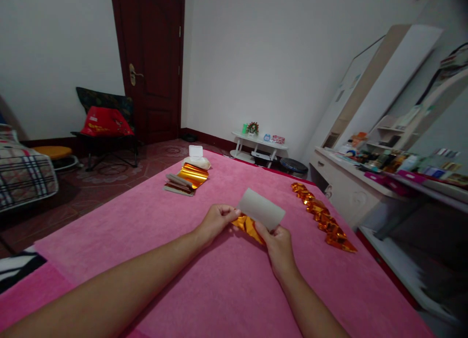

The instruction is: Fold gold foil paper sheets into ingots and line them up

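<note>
Foil paper (pixel 262 207) sits over the pink cover (pixel 223 289), grey face showing, gold folded edge (pixel 245 224) nearest the body; fingers of left hand (pixel 216 221) and right hand (pixel 281 248) pinch this edge toward either end. Judgement: even tension and steady pressure along the gold should keep creases crisp.

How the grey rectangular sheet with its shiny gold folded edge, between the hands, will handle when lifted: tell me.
The sheet is probably light: the left hand and right hand seem to pinch it near one edge. It looks fairly stiff, its grey part standing out with little droop. The gold edge likely keeps creases, since folds show there.
</note>
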A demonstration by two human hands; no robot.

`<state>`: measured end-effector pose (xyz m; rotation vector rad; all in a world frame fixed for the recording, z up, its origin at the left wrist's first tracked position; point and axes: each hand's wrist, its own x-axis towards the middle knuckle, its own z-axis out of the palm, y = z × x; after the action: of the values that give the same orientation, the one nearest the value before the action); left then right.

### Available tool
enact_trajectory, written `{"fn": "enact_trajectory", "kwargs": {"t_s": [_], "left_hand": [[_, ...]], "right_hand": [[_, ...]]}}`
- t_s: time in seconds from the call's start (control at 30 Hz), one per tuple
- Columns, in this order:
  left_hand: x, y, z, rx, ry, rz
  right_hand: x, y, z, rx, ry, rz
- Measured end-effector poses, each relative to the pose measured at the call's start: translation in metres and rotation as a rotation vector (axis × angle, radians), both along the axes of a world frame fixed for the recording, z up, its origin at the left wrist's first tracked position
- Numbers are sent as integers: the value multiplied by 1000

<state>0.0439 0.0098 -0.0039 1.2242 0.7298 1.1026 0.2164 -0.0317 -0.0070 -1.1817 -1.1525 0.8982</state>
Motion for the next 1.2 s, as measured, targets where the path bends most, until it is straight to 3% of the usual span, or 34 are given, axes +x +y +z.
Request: {"fn": "enact_trajectory", "kwargs": {"t_s": [0.23, 0.53, 0.8, 1.07, 1.2], "left_hand": [[-2, 2, -2, 20, 44, 70], [-3, 2, 1, 70, -34, 26], [-6, 1, 1, 80, -42, 72], [-8, 3, -3, 140, 98, -32], [-4, 7, -13, 81, -32, -138]], "right_hand": [[7, 0, -4, -21, -88, -62], [5, 1, -4, -29, 224, 74], [9, 3, -10, -21, 179, 50], [14, 8, -14, 16, 190, -28], [16, 9, -14, 20, 210, -62]]}}
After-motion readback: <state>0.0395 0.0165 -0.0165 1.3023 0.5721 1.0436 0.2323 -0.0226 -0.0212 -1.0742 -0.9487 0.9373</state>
